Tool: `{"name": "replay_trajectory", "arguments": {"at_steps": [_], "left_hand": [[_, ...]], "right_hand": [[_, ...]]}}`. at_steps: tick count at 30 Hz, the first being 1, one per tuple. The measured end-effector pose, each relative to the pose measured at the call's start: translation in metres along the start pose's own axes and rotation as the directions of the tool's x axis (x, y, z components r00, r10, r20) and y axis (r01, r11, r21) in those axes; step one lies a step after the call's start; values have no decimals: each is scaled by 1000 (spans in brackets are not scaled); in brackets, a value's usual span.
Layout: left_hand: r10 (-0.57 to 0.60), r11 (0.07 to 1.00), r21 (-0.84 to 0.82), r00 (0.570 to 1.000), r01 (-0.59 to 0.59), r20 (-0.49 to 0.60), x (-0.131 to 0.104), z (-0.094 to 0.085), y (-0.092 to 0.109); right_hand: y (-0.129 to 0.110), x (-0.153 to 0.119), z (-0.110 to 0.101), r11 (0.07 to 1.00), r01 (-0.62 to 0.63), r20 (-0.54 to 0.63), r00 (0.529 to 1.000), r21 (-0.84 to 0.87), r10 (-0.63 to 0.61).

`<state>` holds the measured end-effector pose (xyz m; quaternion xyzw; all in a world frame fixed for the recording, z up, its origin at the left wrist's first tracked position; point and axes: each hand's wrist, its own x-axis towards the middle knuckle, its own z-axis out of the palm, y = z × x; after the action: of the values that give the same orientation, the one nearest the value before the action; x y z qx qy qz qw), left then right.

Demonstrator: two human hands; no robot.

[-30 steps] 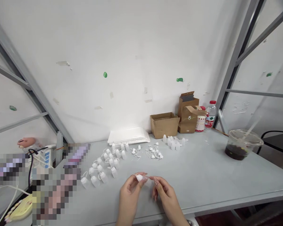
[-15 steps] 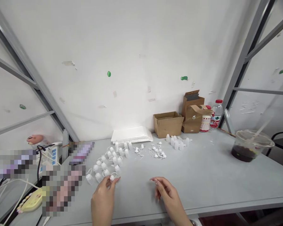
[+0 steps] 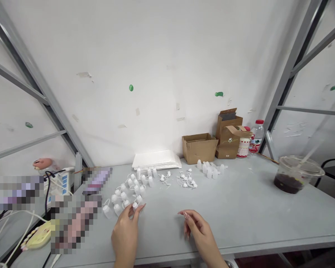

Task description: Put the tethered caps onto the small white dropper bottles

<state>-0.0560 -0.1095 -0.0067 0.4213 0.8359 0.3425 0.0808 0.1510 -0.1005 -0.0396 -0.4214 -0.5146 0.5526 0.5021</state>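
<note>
My left hand (image 3: 125, 230) is closed around a small white squeeze bottle (image 3: 135, 206), its capped top showing between thumb and fingers. It is at the near edge of a group of several similar capped bottles (image 3: 123, 196), translucent with looped cap straps. My right hand (image 3: 198, 227) hovers over the table's front part, fingers curled in and thumb against the index finger, with nothing visible in it. Loose white caps with straps (image 3: 185, 182) lie in small piles beyond the hands. Uncapped bottles (image 3: 209, 172) stand and lie further right.
Behind the bottles lies a stack of white sheets (image 3: 156, 159). A cardboard box (image 3: 199, 149), a brown paper bag (image 3: 227, 145) and a red-capped bottle (image 3: 257, 137) line the wall. On the right stands a plastic bowl with dark contents (image 3: 290, 182). A power strip (image 3: 63, 184) and cables are at left.
My left hand has moved slightly forward and to the right with the bottle, closer to the group. My right hand has stayed in nearly the same place.
</note>
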Motion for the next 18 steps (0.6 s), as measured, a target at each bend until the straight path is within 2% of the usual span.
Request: {"name": "replay_trajectory", "arguments": {"at_steps": [5,10,13,16,18], "left_hand": [[-47,999,2,999,47,4,-4,-6,0],[-160,987,10,987,160,23,-16,-28,3],[-205,978,-10,976,206,76,-23,-37,7],[-144,987,-56,979,153,144,-32,-30,17],[-30,993,-107,971,56,238,-38,-16,27]], "right_hand": [[1,1,0,1000,-8,-2,1000,1,8],[-2,-1,0,1000,-12,-4,1000,12,12],[-3,-1,1,1000,-13,-7,1000,19,14],[-3,-2,3,1000,-13,-5,1000,28,13],[-5,-2,1,1000,-6,0,1000,23,6]]}}
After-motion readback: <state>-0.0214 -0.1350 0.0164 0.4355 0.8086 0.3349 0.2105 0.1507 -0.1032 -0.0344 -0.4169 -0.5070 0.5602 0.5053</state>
